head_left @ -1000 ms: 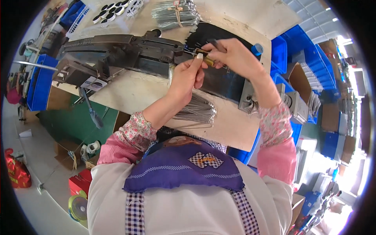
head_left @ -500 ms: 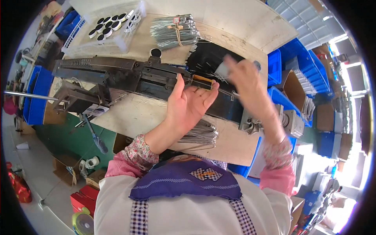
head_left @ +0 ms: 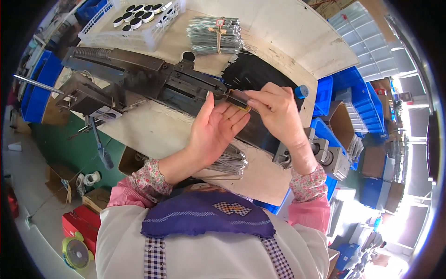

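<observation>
A long dark metal bench machine [head_left: 139,74] runs slantwise across the table, with a coil spring [head_left: 90,52] at its far left end. Palm up, my left hand [head_left: 216,125] lies beside its near edge, fingers stretched and thumb raised. Its fingertips come close to a small dark rectangular piece with a yellowish edge [head_left: 239,98], at the machine's right part. My right hand [head_left: 276,109] is closed, thumb and fingers pinched at the right end of that piece. What sits between those fingertips is too small and hidden to tell.
Behind the machine lie a tied bundle of thin metal wires [head_left: 213,37] and a clear plastic crate [head_left: 155,39] holding several black-topped white discs. More wires [head_left: 230,162] lie under my left forearm. A blue cap [head_left: 302,91] stands by a black mat [head_left: 255,69]. Blue bins [head_left: 360,93] flank the table's right.
My right hand, blurred and lifted over the black mat before, has come down to the rectangular piece and pinches there. My left hand stays palm up beside the machine. The whole view has shifted slightly.
</observation>
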{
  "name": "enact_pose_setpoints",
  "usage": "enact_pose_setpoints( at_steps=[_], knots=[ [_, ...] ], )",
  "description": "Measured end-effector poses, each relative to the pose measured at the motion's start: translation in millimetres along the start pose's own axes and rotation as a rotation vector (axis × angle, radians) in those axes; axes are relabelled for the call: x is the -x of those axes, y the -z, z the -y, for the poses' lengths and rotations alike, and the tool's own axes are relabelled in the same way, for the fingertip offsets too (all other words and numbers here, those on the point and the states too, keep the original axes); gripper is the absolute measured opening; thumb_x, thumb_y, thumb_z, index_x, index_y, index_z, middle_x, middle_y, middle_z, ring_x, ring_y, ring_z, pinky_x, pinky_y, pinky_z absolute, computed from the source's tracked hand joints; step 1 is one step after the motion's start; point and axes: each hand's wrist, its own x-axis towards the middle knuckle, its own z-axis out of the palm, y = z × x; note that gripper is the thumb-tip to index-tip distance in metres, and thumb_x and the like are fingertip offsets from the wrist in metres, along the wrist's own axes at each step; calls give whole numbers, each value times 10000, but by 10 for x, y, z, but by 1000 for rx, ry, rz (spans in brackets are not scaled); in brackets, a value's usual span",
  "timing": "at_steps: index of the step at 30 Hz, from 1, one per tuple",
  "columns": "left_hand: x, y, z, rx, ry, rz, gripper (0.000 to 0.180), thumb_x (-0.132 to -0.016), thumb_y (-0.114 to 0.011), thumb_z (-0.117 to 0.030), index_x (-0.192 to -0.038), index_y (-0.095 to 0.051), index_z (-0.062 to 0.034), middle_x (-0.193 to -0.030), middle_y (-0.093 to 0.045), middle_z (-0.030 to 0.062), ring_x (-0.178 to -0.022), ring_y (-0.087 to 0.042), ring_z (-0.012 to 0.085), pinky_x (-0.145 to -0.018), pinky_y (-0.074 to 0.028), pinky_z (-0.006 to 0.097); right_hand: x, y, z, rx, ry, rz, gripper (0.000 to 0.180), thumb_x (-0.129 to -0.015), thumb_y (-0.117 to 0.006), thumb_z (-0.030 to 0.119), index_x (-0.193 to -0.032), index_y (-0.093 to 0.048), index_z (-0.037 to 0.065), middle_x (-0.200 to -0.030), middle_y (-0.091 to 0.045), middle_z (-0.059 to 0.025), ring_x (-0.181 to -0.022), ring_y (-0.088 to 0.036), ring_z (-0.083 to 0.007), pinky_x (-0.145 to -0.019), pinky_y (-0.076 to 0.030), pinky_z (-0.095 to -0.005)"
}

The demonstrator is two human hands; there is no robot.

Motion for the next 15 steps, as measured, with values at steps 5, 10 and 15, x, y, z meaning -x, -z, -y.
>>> enact_pose_setpoints(
  at_steps=[5, 10, 15],
  knots=[
    [-5, -22, -49, -32, 52, 62, 741, -976, -284, -565, -1290, -401, 97, -1294, -478, 197, -1261, -438, 296, -1137, -274, 403, 83, 59, -4, 72, 40, -26, 142, -738, -701, 94, -875, -726, 118, -728, -568, -16, -714, -574, -191, -735, -371, -337],
    [-55, -31, -74, 8, 68, 22, 751, -976, -279, -566, -1278, -400, 111, -1297, -470, 218, -1257, -437, 318, -1138, -266, 414, 44, 44, 86, 83, 126, -121, 174, -719, -657, 63, -879, -702, 115, -761, -576, -10, -746, -578, -196, -716, -384, -348],
    [15, -24, -100, 5, 35, 38, 722, -977, -293, -555, -1189, -443, 119, -1288, -473, 223, -1273, -410, 329, -1134, -257, 439, 67, 185, 205, 67, -62, -196, 162, -823, -550, 63, -971, -614, 75, -730, -616, -84, -709, -627, -260, -596, -468, -391]
  ],
)
